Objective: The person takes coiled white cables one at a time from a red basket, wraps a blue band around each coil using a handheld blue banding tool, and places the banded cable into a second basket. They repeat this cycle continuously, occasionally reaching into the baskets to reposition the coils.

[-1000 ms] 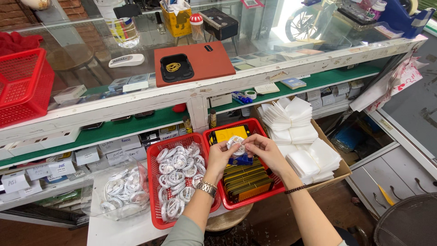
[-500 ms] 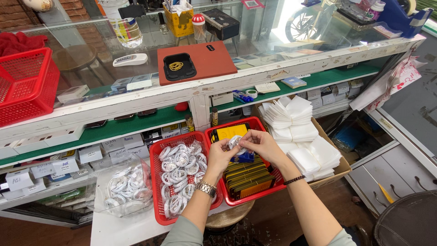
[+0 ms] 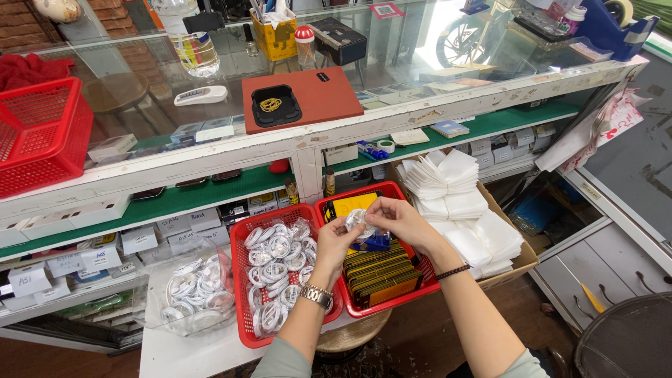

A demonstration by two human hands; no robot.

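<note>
Just below frame centre, above the two red baskets (image 3: 334,316): small clear-wrapped coiled cable (image 3: 358,222) pinched between left hand (image 3: 337,245) and right hand (image 3: 396,219), both grips clenched on it, raised clear for handling the wrapper.

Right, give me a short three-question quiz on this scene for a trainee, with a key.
1. True or false: both hands are holding one small clear packet with a coiled white cable in it.
2. Which basket lies under the left hand? A) the one full of coiled white cables B) the one with yellow-and-black packs C) the large one on the glass counter
3. Fill in: the stacks of white bags sit in a ____ box.

Key
1. True: left hand and right hand pinch the packet.
2. A, the cable basket; the pack basket is beside it.
3. Cardboard, holding the white bags.
</note>
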